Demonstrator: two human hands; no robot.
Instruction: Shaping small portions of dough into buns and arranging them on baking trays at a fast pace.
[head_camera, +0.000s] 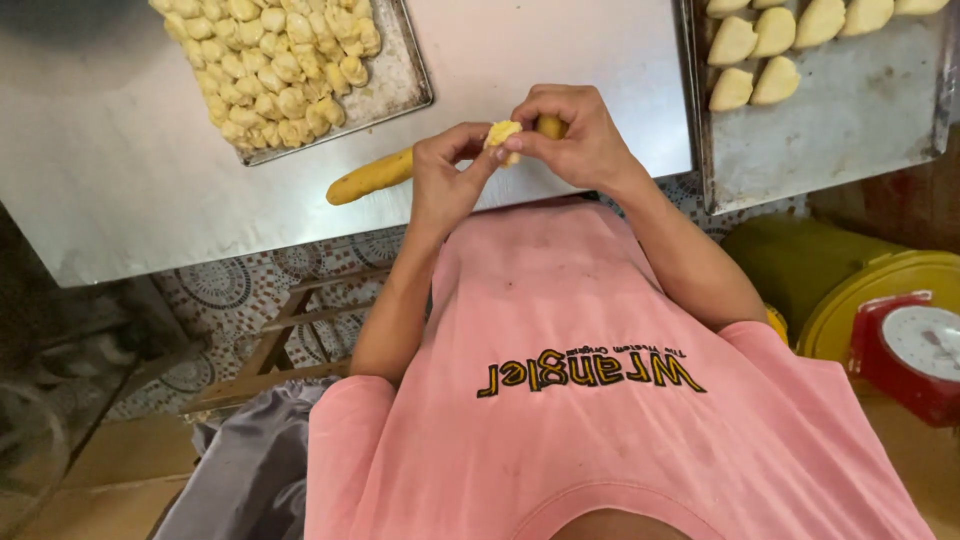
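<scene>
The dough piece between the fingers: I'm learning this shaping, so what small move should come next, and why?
Probably keep pinching the dough piece closed. Both the left hand and right hand grip it above the table's edge, and it looks rougher than the shaped pieces on the right tray.

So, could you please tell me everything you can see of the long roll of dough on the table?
The long roll of dough is yellow-orange, smooth and soft-looking, tapering to a rounded left end. It lies slantwise on the steel table, near its front edge. Its right part runs behind the left hand and right hand, which pinch a small pale piece.
</scene>
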